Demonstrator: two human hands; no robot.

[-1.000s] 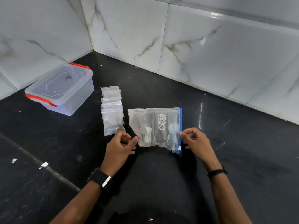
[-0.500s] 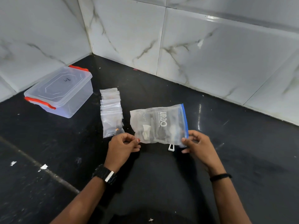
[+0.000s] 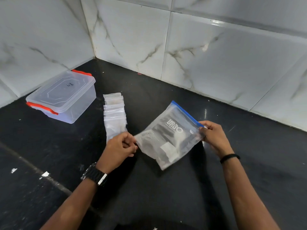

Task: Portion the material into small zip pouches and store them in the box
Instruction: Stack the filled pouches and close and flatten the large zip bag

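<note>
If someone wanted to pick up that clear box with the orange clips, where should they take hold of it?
Probably by the two short ends of the box, under the orange clips, one hand from each side. Its lid is shut and flat, giving no grip on top, and its smooth walls are too wide for one hand.

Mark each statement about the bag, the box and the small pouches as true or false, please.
1. The box has its lid on. True.
2. The large bag lies flat on the counter, untouched. False: both hands hold it, the left hand at its bottom corner and the right hand near the blue zip strip.
3. The small pouches lie between the box and the bag. True.
4. The box has green handles. False: they are orange-red.
5. The left wrist bears a watch. True.
</note>
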